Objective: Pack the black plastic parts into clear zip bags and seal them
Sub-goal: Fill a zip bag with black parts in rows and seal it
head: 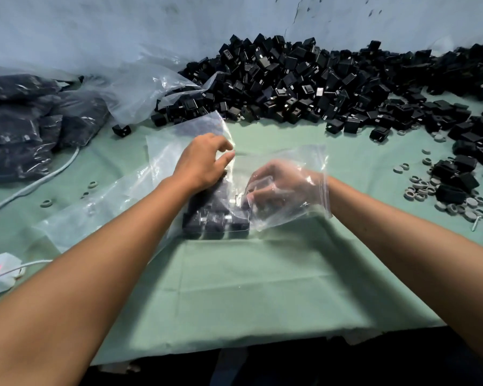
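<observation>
Lying at frame centre on the green-covered desk (262,288): clear zip bag (287,162), thin, glossy and wrinkled, mouth gaping toward the right. Showing through its film at lower left, a small cluster of black plastic parts (215,215), blocky with bright metal tabs. Reaching inside through the mouth, right hand (279,188), its grip curled, though on what cannot be told. Pinching the bag's upper edge, left hand (201,162). Spreading across upper right, loose heap of parts (304,84). Sitting at upper left, filled bags (20,123).

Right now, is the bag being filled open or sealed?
Open: the right hand is inside the bag, wrist through its mouth.
</observation>
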Motion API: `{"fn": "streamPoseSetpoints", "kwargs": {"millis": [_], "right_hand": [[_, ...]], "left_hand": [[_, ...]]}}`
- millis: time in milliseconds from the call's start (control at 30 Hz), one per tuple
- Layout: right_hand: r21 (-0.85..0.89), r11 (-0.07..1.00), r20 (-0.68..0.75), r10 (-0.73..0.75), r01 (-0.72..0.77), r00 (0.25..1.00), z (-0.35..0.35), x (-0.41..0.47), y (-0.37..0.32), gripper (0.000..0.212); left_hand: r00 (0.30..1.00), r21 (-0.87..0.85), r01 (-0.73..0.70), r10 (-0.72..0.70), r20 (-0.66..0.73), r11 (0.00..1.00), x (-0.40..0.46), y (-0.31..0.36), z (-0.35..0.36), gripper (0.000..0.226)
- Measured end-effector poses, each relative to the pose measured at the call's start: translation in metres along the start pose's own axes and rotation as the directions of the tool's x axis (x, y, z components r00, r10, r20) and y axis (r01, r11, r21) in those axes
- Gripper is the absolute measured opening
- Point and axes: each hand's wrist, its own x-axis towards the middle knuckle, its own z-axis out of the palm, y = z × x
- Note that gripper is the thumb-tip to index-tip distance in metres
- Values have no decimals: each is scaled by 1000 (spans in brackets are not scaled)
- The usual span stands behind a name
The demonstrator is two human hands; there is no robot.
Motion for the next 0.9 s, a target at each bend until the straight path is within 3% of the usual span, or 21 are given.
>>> {"fn": "streamPoseSetpoints", "kwargs": {"millis": [133, 233, 500, 667, 900], "right_hand": [[25, 999, 19, 27, -27, 999, -3, -4, 1, 25], [-51, 997, -6, -51, 51, 999, 2, -2, 1, 29], [-94, 982, 29, -159, 161, 987, 1, 7, 11, 4], [-114, 991, 96, -61, 72, 994, -5, 16, 7, 10], [-136, 978, 108, -144, 158, 984, 5, 27, 4, 12]], "left_hand": [[998, 6, 58, -58, 28, 998, -7, -4, 10, 22], [998, 39, 59, -60, 27, 998, -10, 0, 13, 24], [998, 68, 47, -49, 28, 997, -12, 2, 12, 26], [997, 79, 59, -63, 46, 995, -11, 2, 10, 27], [995, 9, 84, -85, 51, 996, -10, -1, 6, 32]]}}
